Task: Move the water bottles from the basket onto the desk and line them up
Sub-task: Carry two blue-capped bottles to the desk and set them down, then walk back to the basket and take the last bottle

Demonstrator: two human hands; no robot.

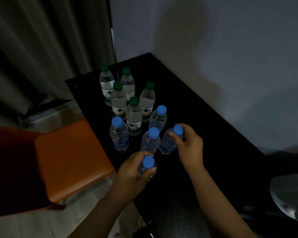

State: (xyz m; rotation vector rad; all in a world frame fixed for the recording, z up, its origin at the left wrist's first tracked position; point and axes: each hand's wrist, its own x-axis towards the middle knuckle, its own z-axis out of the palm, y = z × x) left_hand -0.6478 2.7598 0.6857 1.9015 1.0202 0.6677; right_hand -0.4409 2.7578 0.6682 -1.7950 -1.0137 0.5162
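Several water bottles stand upright on the black desk point(213, 134) in dim light. Green-capped bottles point(133, 115) form the far group, and blue-capped ones point(118, 134) stand nearer. My left hand point(132, 174) is wrapped around a blue-capped bottle point(148, 164) at the near end of the group. My right hand point(189, 145) grips the neck of another blue-capped bottle point(169, 141), which stands next to a blue-capped neighbour point(150, 140). No basket can be seen in this view.
An orange chair seat point(70, 160) sits left of the desk, close to its edge. A dark curtain point(41, 48) hangs behind it and a pale wall point(230, 48) runs along the desk's far side. A pale rounded object point(291, 200) lies at the right edge.
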